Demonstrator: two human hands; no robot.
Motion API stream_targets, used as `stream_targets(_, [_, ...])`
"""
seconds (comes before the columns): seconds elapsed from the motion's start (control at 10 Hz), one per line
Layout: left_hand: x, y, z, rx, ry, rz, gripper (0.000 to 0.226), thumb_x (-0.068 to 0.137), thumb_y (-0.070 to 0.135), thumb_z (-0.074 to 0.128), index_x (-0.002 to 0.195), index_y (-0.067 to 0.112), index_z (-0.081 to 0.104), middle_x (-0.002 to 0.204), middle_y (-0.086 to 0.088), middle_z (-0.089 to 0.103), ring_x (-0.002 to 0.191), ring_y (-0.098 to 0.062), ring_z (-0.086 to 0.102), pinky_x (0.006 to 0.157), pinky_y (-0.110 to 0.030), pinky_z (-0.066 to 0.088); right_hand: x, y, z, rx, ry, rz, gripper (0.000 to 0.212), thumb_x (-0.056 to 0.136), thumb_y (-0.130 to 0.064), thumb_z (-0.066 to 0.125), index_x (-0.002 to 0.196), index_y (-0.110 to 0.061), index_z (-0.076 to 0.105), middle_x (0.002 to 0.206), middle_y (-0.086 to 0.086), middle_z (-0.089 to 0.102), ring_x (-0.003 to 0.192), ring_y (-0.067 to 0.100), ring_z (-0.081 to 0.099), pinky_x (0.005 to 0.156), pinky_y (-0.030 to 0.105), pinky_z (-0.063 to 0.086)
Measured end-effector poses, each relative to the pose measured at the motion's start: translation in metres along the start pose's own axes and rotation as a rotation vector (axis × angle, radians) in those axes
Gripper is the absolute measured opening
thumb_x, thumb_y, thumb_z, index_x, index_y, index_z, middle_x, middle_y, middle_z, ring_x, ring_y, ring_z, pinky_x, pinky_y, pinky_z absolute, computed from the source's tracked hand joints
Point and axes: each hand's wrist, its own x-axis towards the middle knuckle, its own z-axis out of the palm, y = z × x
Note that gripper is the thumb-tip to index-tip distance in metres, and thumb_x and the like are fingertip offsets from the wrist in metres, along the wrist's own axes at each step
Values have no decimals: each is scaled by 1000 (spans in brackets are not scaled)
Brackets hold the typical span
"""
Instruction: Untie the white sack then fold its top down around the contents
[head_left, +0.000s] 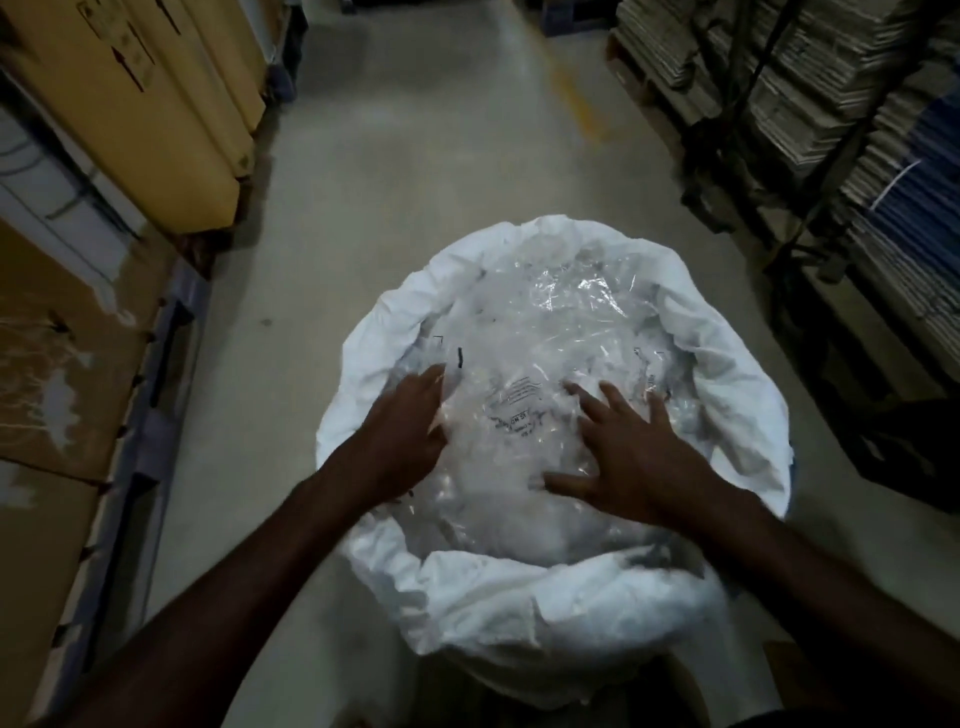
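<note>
The white sack (550, 608) stands on the floor below me, its mouth wide and its top rolled down into a thick rim all round. Inside lies a heap of clear plastic bags (524, 322), some with black print. My left hand (402, 431) lies on the left side of the plastic, fingers pointing forward and fairly straight. My right hand (631, 447) lies flat on the plastic at the right, fingers spread wide. Neither hand holds anything. No tie or string shows on the sack.
A grey concrete aisle (415, 156) runs ahead. Yellow and brown cardboard cartons (156, 104) lean along the left on a pallet. Dark racks with stacked flat cardboard (810, 93) line the right. A dark crate (914, 452) sits by the sack's right side.
</note>
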Motion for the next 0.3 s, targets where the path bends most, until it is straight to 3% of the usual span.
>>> stream_targets(0.1, [-26, 5, -36, -17, 3, -47, 70, 104, 12, 73, 166, 15, 41, 166, -6, 47, 153, -23, 46, 125, -25, 27, -22, 4, -42, 92, -42, 53, 120, 70, -104, 38, 165, -34, 19, 176, -12, -3, 163, 25, -2, 126, 67, 10])
stream_targets(0.2, [-36, 37, -94, -46, 19, -16, 70, 103, 9, 72, 166, 23, 43, 166, -1, 49, 152, -23, 50, 127, -33, 35, -44, 3, -110, 215, 47, 40, 112, 75, -96, 48, 164, -32, 29, 175, -13, 11, 162, 21, 13, 125, 56, 29])
stream_targets(0.3, [-45, 98, -143, -70, 40, -26, 67, 105, 9, 66, 164, 32, 46, 164, 4, 52, 150, -20, 50, 124, -38, 42, -71, -8, -171, 260, 169, -6, 89, 90, -68, 65, 161, -20, 40, 172, -4, 25, 159, 23, 27, 125, 44, 35])
